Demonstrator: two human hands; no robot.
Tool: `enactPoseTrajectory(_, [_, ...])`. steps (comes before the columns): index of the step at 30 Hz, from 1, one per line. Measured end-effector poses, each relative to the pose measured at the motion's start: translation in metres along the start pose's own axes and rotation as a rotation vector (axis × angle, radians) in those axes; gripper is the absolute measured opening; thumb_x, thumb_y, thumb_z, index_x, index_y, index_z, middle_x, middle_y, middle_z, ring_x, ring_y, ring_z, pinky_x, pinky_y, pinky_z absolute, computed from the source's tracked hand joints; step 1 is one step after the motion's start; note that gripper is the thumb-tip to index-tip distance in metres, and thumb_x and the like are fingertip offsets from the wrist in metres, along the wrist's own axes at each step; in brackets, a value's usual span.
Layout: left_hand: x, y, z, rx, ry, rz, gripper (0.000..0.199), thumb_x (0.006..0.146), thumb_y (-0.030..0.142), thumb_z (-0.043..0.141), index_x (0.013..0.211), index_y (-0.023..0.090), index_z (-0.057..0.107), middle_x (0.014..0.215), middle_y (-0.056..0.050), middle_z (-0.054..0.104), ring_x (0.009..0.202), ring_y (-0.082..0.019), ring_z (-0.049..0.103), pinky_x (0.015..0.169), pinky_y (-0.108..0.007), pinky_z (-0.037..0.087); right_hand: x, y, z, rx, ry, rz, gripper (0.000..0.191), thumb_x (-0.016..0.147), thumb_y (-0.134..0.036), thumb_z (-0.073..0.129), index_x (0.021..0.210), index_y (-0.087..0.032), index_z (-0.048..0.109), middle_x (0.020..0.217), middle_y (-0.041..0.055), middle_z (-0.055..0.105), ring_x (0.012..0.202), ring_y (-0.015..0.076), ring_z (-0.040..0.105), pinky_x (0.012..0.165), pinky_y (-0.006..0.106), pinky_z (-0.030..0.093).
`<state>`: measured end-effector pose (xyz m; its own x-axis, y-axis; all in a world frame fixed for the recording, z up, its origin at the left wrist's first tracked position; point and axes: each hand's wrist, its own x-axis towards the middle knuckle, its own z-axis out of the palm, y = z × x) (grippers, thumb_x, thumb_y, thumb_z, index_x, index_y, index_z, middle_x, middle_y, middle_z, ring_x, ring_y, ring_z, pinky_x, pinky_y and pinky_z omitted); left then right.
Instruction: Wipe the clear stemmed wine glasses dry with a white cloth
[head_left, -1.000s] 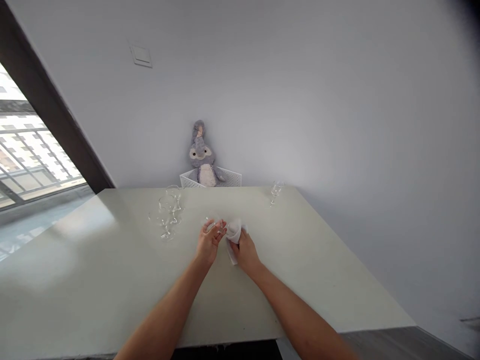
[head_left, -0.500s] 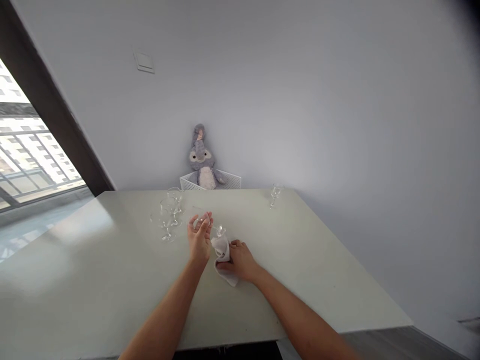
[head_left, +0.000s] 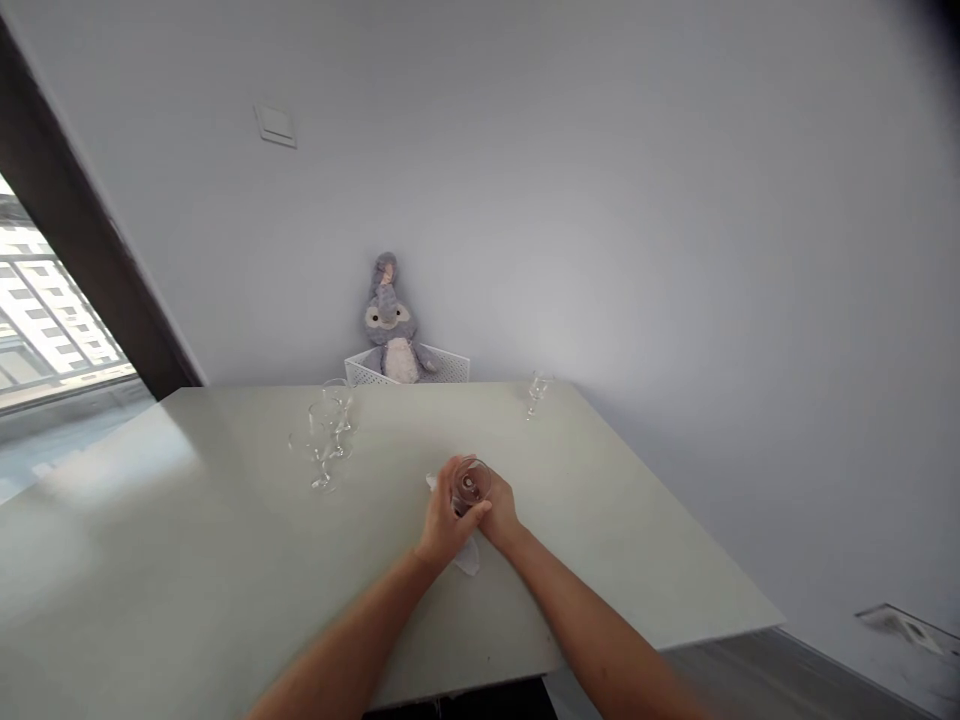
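A clear stemmed glass [head_left: 472,480] is held upright between both hands, its round rim facing the camera. My left hand [head_left: 448,515] wraps round its left side, thumb across the near side. On the right, my right hand [head_left: 501,508] is closed low around the glass and the cloth; its fingertips are hidden. Part of the white cloth [head_left: 467,556] shows below the hands, lying on the table, and a small bit sticks out at their left.
Three clear stemmed glasses stand together on the left of the white table [head_left: 637,560], the nearest one [head_left: 322,455] closest to my arm. Another glass [head_left: 535,393] stands near the back edge. Behind the table, a grey plush toy [head_left: 390,325] sits in a white basket [head_left: 450,368].
The glass has turned from tilted to upright and moved right, over the cloth. My left hand has come across to meet my right hand, which now closes on cloth and glass. The view has shifted slightly.
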<state>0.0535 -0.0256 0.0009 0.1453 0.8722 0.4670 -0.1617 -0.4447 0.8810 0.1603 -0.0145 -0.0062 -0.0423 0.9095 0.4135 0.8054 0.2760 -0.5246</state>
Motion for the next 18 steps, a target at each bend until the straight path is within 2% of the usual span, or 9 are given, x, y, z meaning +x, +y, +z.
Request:
enactPoseTrajectory(2, [0.000,-0.009,-0.002,0.127,-0.038,-0.028,0.072,0.060,0.026,0.070,0.123,0.024,0.035,0.127,-0.011,0.045,0.120,-0.025,0.038,0.100,-0.043,0.028,0.010,0.014,-0.003,0.030,0.024,0.121,0.028,0.084,-0.036,0.039,0.088,-0.020,0.061,0.085,0.0030,0.065,0.077,0.0151,0.057,0.068,0.023,0.038])
enactPoseTrajectory(4, [0.001,-0.018,-0.005,0.237,-0.077,-0.076,0.073,0.061,0.025,0.069,0.125,0.024,0.034,0.127,-0.010,0.045,0.117,-0.024,0.041,0.098,-0.043,0.030,0.026,0.034,-0.013,0.010,0.047,0.281,0.031,0.083,-0.038,0.038,0.089,-0.020,0.062,0.088,0.0036,0.065,0.080,0.0154,0.058,0.070,0.023,0.039])
enactPoseTrajectory(8, [0.005,-0.031,-0.009,0.383,-0.111,-0.125,0.061,0.067,0.021,0.060,0.123,0.026,0.036,0.119,-0.007,0.052,0.106,-0.020,0.050,0.093,-0.042,0.035,0.062,0.084,-0.042,-0.101,0.053,0.564,0.028,0.079,-0.036,0.044,0.087,-0.018,0.064,0.088,0.0082,0.065,0.085,0.0199,0.059,0.071,0.025,0.040])
enactPoseTrajectory(13, [0.006,-0.035,-0.010,0.408,-0.118,-0.125,0.053,0.071,0.020,0.055,0.121,0.026,0.038,0.109,-0.006,0.057,0.101,-0.017,0.053,0.090,-0.038,0.038,0.087,0.138,-0.061,-0.148,0.074,0.738,0.027,0.077,-0.033,0.046,0.088,-0.015,0.063,0.089,0.0129,0.064,0.086,0.0249,0.059,0.066,0.029,0.041])
enactPoseTrajectory(18, [0.008,-0.035,-0.010,0.415,-0.117,-0.115,0.049,0.072,0.018,0.052,0.119,0.026,0.039,0.106,-0.004,0.057,0.101,-0.016,0.052,0.091,-0.038,0.038,0.097,0.164,-0.060,-0.144,0.086,0.806,0.027,0.076,-0.032,0.047,0.090,-0.016,0.062,0.091,0.0128,0.064,0.087,0.0256,0.059,0.067,0.030,0.042])
